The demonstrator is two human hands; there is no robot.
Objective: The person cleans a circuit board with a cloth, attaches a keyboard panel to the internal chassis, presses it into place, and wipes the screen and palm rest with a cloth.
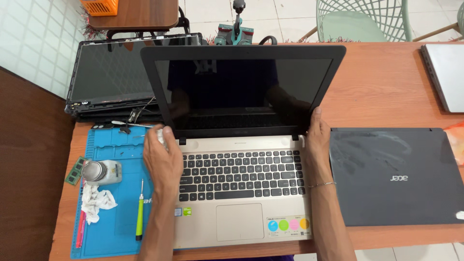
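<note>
From the head view I'm looking down on a reddish-brown wooden table (386,82) standing on a pale tiled floor (285,14), with a green lattice chair (362,19) beyond the far edge and a small dark wooden stool (135,14) carrying an orange basket (99,7); I can't see what the basket holds. A blue work mat (108,227) covers the table's left part. On it sit a small clear jar with a metal lid (100,171), contents unclear, a crumpled white tissue (96,200) and a green-handled screwdriver (139,212).

The gold open laptop (241,193) lies in the middle in front of me, its dark screen upright. My left hand (162,157) rests at the screen's lower left corner by the hinge, fingers curled around something small and pale that I can't identify. My right hand (316,142) grips the screen's lower right corner, thumb on the bezel, fingers closed behind it.

A dismantled black laptop (111,82) lies behind the mat, a closed dark grey laptop (391,176) just right of mine, and a silver laptop (447,75) at the far right.
</note>
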